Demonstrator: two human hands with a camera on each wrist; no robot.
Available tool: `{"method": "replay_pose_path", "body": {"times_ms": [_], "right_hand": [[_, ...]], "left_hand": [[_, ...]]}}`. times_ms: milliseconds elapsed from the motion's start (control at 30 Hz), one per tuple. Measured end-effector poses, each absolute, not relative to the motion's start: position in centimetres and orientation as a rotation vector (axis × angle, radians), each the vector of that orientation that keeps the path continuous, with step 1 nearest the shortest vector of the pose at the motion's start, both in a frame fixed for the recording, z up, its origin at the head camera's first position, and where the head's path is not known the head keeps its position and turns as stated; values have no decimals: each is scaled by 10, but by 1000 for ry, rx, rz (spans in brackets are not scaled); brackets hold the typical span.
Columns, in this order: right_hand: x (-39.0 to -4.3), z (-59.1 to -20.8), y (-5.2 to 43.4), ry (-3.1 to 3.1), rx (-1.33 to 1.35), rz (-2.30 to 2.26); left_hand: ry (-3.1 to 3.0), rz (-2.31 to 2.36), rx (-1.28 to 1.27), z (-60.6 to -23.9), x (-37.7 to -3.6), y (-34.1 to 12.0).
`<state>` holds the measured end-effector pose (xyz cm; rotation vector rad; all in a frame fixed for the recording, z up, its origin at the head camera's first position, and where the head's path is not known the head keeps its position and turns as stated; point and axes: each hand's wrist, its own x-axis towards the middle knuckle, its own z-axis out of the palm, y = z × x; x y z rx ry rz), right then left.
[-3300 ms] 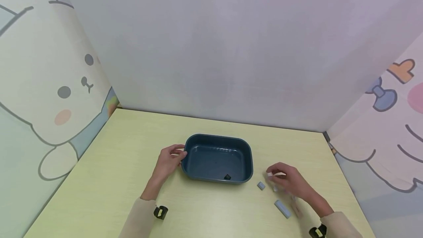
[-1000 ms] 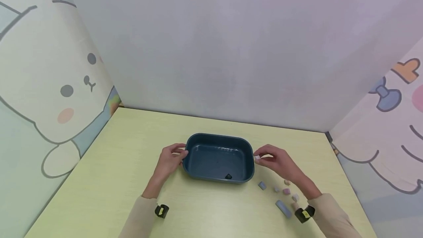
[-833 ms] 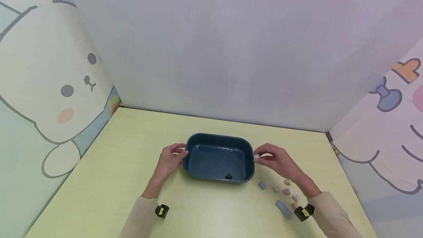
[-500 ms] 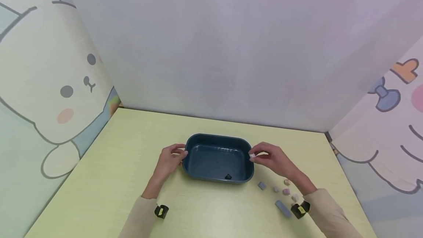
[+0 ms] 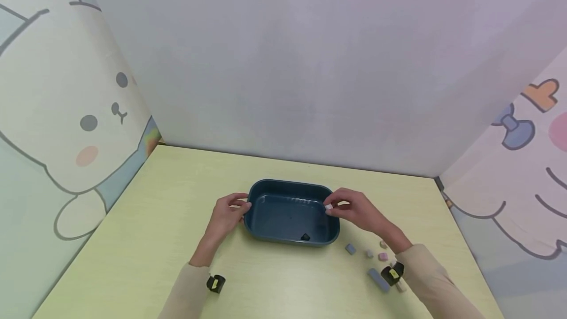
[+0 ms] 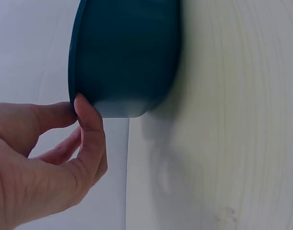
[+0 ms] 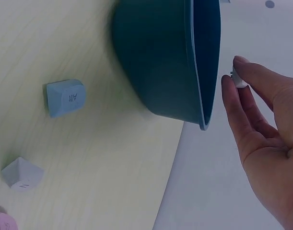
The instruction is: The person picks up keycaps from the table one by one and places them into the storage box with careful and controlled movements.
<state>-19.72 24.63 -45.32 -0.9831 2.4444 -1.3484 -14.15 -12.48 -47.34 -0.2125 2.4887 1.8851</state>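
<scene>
A dark blue-green tub (image 5: 290, 241) stands on the table. My left hand (image 5: 227, 214) pinches its left rim between thumb and finger, and the left wrist view shows the tub's wall (image 6: 127, 52) above that grip. Over the tub's right edge, my right hand (image 5: 356, 209) pinches a small white keycap (image 7: 240, 80) between thumb and fingertip. A black keycap (image 5: 305, 237) lies on the tub floor near the front. To the right lie a blue keycap marked Alt (image 7: 67, 97), a pale keycap marked N (image 7: 22, 173) and a pink keycap (image 7: 3, 221).
Behind the right wrist's camera band (image 5: 392, 273), a long blue keycap (image 5: 378, 279) and a beige keycap (image 5: 400, 285) lie on the table. Another small beige keycap (image 5: 383, 244) is near the forearm. A pale curtain (image 5: 292, 63) hangs at the table's back edge.
My right hand has carried the white keycap from the loose keycaps leftward, past the tub's right rim, to above its inside. My left hand has stayed on the left rim.
</scene>
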Motion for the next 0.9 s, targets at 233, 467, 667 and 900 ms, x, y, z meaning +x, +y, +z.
{"method": "replay_pose_path", "body": {"times_ms": [233, 467, 667, 900], "right_hand": [[-202, -456, 240, 2443, -1010, -1295], [-204, -457, 235, 2420, -1035, -1255], [-208, -464, 228, 2408, -1075, -1224], [-208, -463, 218, 2380, -1096, -1154]], "left_hand": [[2482, 1889, -208, -474, -143, -124], [2480, 1889, -214, -477, -144, -124], [2483, 1876, -230, -474, -145, -123], [2488, 1868, -215, -472, -142, -123]]}}
